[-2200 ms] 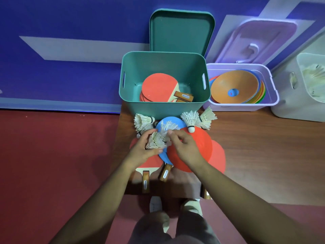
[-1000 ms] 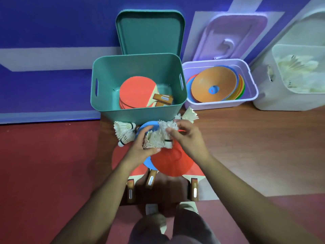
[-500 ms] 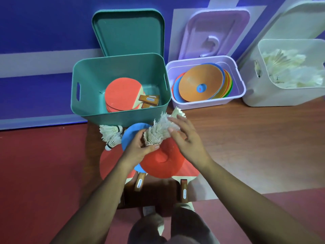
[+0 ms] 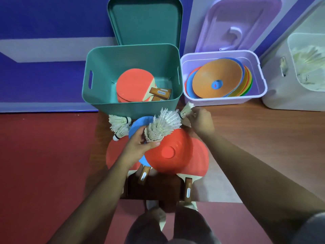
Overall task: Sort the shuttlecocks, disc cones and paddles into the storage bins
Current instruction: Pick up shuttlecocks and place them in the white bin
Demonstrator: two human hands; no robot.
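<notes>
My left hand (image 4: 139,147) now grips a nested stack of shuttlecocks (image 4: 161,126) over the blue disc cone (image 4: 139,125). My right hand (image 4: 200,121) has reached out; its fingers seem to pinch another shuttlecock (image 4: 187,109). White bin (image 4: 281,92) next.

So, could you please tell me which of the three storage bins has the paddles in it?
The green bin, the leftmost and tallest of the three, holds red paddles. The lilac bin beside it holds disc cones, and the white bin at right holds shuttlecocks.
</notes>
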